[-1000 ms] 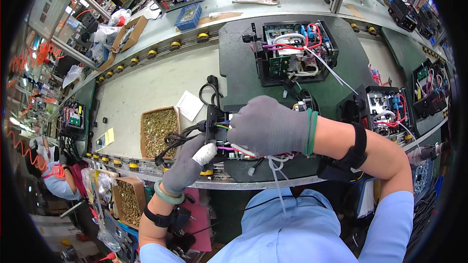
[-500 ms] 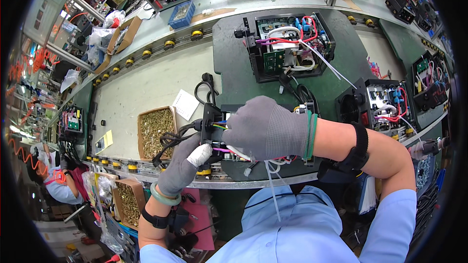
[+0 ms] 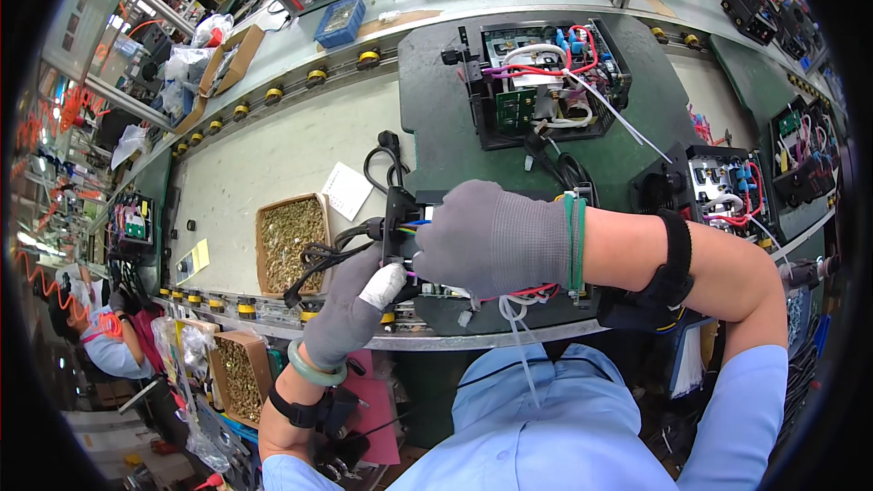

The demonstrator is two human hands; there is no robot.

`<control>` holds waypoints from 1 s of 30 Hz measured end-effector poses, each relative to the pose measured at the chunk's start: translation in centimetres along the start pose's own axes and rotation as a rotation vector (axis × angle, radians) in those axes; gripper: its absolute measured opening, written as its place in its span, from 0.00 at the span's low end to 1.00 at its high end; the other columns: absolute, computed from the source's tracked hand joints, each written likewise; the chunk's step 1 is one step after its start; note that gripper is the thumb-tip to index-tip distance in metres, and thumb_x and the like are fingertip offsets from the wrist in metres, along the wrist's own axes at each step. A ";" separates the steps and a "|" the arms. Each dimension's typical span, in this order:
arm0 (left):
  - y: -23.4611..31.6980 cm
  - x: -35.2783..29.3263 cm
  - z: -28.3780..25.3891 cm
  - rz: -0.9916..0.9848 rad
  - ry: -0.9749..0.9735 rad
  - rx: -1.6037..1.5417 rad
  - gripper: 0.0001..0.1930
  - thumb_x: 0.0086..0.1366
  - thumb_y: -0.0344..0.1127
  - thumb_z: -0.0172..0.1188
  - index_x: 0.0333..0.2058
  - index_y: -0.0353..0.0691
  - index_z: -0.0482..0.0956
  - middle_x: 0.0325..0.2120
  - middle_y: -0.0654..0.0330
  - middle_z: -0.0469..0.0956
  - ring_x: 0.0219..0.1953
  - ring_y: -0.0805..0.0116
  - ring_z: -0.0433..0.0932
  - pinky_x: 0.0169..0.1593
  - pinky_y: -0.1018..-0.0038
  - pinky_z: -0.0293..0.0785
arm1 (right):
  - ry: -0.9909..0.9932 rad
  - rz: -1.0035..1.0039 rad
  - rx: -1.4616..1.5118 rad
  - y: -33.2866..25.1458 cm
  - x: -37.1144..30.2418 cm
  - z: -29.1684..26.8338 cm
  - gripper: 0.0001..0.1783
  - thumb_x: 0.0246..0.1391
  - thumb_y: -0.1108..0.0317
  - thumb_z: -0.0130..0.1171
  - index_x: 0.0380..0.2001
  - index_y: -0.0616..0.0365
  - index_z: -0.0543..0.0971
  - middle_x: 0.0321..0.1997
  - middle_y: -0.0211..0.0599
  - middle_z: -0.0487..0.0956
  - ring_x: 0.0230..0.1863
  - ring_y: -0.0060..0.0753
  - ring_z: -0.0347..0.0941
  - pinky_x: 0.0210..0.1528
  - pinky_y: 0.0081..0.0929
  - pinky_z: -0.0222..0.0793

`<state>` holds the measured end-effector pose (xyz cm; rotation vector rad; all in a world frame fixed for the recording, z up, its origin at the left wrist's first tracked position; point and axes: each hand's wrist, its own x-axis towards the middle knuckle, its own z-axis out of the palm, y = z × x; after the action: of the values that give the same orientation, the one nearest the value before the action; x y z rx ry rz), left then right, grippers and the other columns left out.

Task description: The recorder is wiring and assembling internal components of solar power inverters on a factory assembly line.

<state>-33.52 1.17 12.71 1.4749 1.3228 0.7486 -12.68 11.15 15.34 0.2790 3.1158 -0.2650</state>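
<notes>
An open electronic unit lies in front of me, its black end panel upright on the left. My left hand, gloved in grey with a white wrap on the thumb, is closed on the lower edge of that panel. Over the unit's inside bends my right hand, also in a grey glove. Its fingers are curled near the blue and yellow-green wires behind the panel; whatever they hold is hidden. A black power cord comes out of the panel's left side. White cable ties hang off the near side.
A similar open unit sits on the green board, with another unit at the right. A cardboard box of small metal parts and a white paper lie to the left. The metal rail runs along the near edge.
My left hand and the panel have shifted slightly right. My right hand stays bent over the unit, its elbow a little further right. The hanging cable ties have swung slightly.
</notes>
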 end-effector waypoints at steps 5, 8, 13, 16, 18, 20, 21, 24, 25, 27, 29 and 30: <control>0.1 0.4 -0.3 0.031 -0.009 0.192 0.17 0.71 0.41 0.51 0.45 0.30 0.77 0.33 0.46 0.78 0.35 0.51 0.76 0.42 0.62 0.71 | 0.015 -0.024 -0.027 0.2 0.4 0.4 0.08 0.45 0.64 0.64 0.31 0.50 0.81 0.29 0.34 0.78 0.33 0.41 0.81 0.33 0.38 0.77; 0.3 0.3 -0.5 0.075 0.033 0.269 0.17 0.72 0.42 0.51 0.44 0.30 0.76 0.31 0.44 0.77 0.36 0.48 0.76 0.41 0.61 0.71 | -0.015 0.043 0.052 -0.3 0.6 -0.4 0.05 0.48 0.69 0.60 0.29 0.53 0.82 0.30 0.39 0.81 0.35 0.46 0.82 0.34 0.43 0.77; 0.3 -0.2 -1.0 -0.056 -0.020 0.180 0.21 0.72 0.47 0.52 0.43 0.30 0.75 0.29 0.45 0.76 0.34 0.49 0.75 0.41 0.60 0.70 | 0.151 0.155 0.272 0.0 -1.5 -0.4 0.09 0.52 0.69 0.61 0.37 0.53 0.83 0.37 0.41 0.81 0.42 0.48 0.80 0.43 0.38 0.76; 0.1 -0.6 -0.6 -0.078 0.014 0.156 0.22 0.71 0.48 0.53 0.43 0.30 0.76 0.30 0.45 0.76 0.35 0.49 0.76 0.42 0.60 0.70 | 0.336 0.170 0.626 0.5 -2.9 0.4 0.13 0.55 0.71 0.60 0.44 0.54 0.83 0.40 0.42 0.82 0.43 0.48 0.80 0.45 0.37 0.76; -1.9 -0.5 0.4 0.157 0.130 0.215 0.22 0.70 0.48 0.54 0.43 0.30 0.77 0.32 0.43 0.77 0.37 0.47 0.77 0.44 0.60 0.70 | 0.453 0.121 0.703 0.4 -2.3 0.9 0.13 0.59 0.70 0.59 0.47 0.56 0.81 0.37 0.46 0.83 0.40 0.47 0.81 0.45 0.36 0.76; -0.8 -0.5 0.1 0.042 0.154 0.168 0.21 0.70 0.48 0.54 0.43 0.30 0.78 0.33 0.43 0.78 0.39 0.47 0.78 0.45 0.60 0.70 | 0.398 0.517 0.898 -1.3 -1.5 -0.8 0.11 0.61 0.67 0.57 0.44 0.58 0.81 0.31 0.51 0.81 0.33 0.47 0.81 0.40 0.40 0.75; -0.5 -0.6 0.1 0.017 0.133 0.166 0.21 0.70 0.48 0.53 0.43 0.31 0.78 0.33 0.43 0.78 0.39 0.47 0.78 0.45 0.60 0.70 | 0.381 0.484 0.790 -1.3 -1.4 -0.5 0.10 0.63 0.66 0.55 0.41 0.59 0.80 0.27 0.54 0.79 0.30 0.51 0.80 0.35 0.41 0.73; 0.0 -0.9 0.3 -0.024 0.127 0.184 0.21 0.70 0.49 0.53 0.43 0.32 0.78 0.32 0.43 0.79 0.39 0.47 0.78 0.44 0.59 0.71 | 0.388 0.350 0.550 -1.3 -2.8 0.5 0.10 0.63 0.65 0.54 0.38 0.59 0.79 0.26 0.53 0.78 0.30 0.54 0.79 0.33 0.40 0.72; 0.0 -0.9 0.3 -0.043 0.130 0.206 0.21 0.70 0.50 0.53 0.43 0.33 0.78 0.32 0.43 0.79 0.39 0.47 0.78 0.44 0.59 0.71 | 0.439 0.273 0.609 -1.0 -3.0 1.0 0.09 0.62 0.66 0.54 0.37 0.59 0.79 0.25 0.53 0.78 0.29 0.56 0.77 0.31 0.40 0.72; 0.4 -1.0 0.3 -0.078 0.122 0.207 0.22 0.70 0.50 0.53 0.43 0.34 0.78 0.32 0.44 0.79 0.38 0.46 0.78 0.44 0.59 0.71 | 0.443 0.235 0.634 -0.9 -3.5 1.1 0.08 0.62 0.66 0.55 0.37 0.59 0.79 0.25 0.52 0.78 0.28 0.56 0.77 0.30 0.42 0.71; 0.1 -0.8 0.2 -0.061 0.114 0.210 0.22 0.71 0.51 0.52 0.41 0.34 0.78 0.31 0.44 0.78 0.37 0.46 0.78 0.43 0.59 0.71 | 0.417 0.192 0.503 -0.7 -3.9 0.8 0.06 0.59 0.68 0.58 0.37 0.58 0.79 0.23 0.48 0.77 0.25 0.53 0.76 0.29 0.44 0.71; 0.1 -0.8 0.0 -0.061 0.113 0.207 0.22 0.71 0.51 0.52 0.41 0.34 0.78 0.31 0.44 0.78 0.37 0.46 0.78 0.43 0.59 0.71 | 0.414 0.194 0.502 -0.9 -3.9 0.5 0.06 0.59 0.68 0.58 0.37 0.58 0.79 0.23 0.48 0.77 0.25 0.53 0.76 0.29 0.44 0.71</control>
<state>-33.64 0.44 12.93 1.5652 1.5628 0.6801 -8.99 9.55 15.07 0.7157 3.3175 -1.1194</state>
